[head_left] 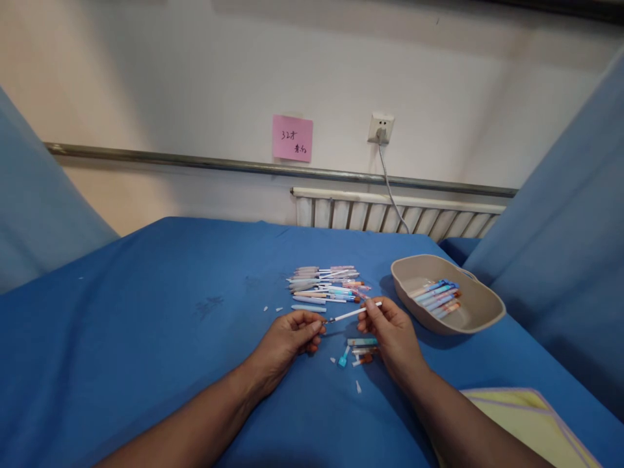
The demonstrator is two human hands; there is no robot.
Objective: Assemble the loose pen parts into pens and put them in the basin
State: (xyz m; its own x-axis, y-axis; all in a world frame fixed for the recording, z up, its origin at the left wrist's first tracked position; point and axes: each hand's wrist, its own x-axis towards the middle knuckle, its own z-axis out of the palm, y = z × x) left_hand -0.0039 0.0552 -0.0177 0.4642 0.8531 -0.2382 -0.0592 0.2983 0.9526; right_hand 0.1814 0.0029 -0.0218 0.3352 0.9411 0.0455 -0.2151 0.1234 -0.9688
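A thin white pen refill (351, 314) slants between my two hands above the blue cloth. My right hand (389, 325) pinches its upper end between thumb and fingers. At the dark, spring-like tip, my left hand (296, 331) is closed in a pinch; a small part in those fingertips is hidden. Just beyond lies a bunch of pen parts (324, 284), barrels and white refills side by side. Below the hands are a patterned barrel piece (361, 342), a turquoise pen piece (343, 359), orange-brown pieces (364, 359) and a small white tip (358, 387).
At the right stands a beige basket (400, 276) with several pens (439, 298) inside. A yellow cloth or folder (521, 416) lies at the front right. Blue cloth (146, 338) covers the table. Behind are a radiator (351, 213), a metal rail (195, 159) and a plugged-in cable (389, 182).
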